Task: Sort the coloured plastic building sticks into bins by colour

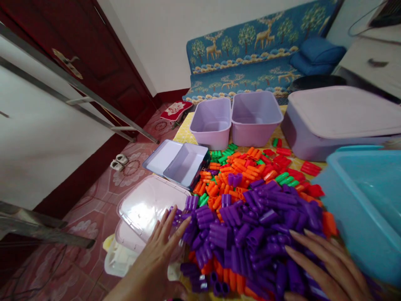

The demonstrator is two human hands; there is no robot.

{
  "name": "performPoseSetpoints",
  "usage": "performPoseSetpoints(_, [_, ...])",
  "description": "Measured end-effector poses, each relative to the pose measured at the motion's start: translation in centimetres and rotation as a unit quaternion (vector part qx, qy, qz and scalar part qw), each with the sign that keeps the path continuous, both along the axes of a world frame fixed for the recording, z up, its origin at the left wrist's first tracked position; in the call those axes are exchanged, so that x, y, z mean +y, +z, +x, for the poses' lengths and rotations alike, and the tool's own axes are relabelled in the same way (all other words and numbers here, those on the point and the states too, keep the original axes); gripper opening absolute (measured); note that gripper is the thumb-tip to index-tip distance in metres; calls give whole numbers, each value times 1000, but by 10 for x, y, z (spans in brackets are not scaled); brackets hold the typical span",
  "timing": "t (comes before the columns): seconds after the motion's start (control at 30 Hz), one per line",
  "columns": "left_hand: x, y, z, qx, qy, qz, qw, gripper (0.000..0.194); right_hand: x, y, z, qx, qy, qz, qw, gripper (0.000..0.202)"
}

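Observation:
A heap of purple plastic tube-shaped pieces (263,217), many joined side by side, lies before me on the table. My left hand (164,242) is at the heap's left edge, fingers spread, near the clear lids. On the right side, my right hand (328,263) rests over the purple pieces with its fingers stretched out; its lower part runs out of the picture. Neither hand shows anything gripped. Orange pieces (247,167) spread behind and under the purple ones. Red pieces (282,161) and green pieces (221,156) lie farther back.
Two open lilac bins (211,136) stand at the back. To their right is a lidded lilac box (344,108), with a blue tub (354,209) nearer me. An opened tin box (184,163) and clear lids (153,200) lie left. A metal ladder (75,85) leans at far left.

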State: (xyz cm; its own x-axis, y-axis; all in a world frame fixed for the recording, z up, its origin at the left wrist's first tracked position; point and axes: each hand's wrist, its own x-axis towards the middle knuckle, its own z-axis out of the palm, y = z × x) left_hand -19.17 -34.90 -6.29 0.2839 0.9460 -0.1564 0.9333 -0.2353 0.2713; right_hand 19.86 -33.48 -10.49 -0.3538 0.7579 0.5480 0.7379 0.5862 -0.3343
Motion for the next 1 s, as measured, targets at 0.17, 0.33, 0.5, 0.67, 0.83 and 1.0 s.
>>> performPoseSetpoints(0.17, [-5, -27, 30, -46, 9, 53, 998, 145, -4, 0, -17, -57, -10, -7, 998, 60])
performPoseSetpoints(0.33, [10, -26, 52, -77, -16, 79, 994, 132, -5, -2, -19, -59, -29, -28, 997, 60])
performPoseSetpoints(0.5, [25, -11, 78, -109, -12, 77, 991, 117, -2, 0, -20, -36, -62, -39, 997, 60])
performPoseSetpoints(0.67, [45, -5, 106, -143, -36, 80, 986, 107, 8, 9, -16, 0, -80, -57, 995, 57])
performPoseSetpoints(0.83, [79, -3, 125, -207, -92, 81, 971, 95, 27, 21, -14, 24, -92, -59, 994, 48])
performPoseSetpoints(1.0, [105, 8, 132, -199, -99, 82, 971, 91, 54, 29, -21, 20, -103, -53, 993, 42])
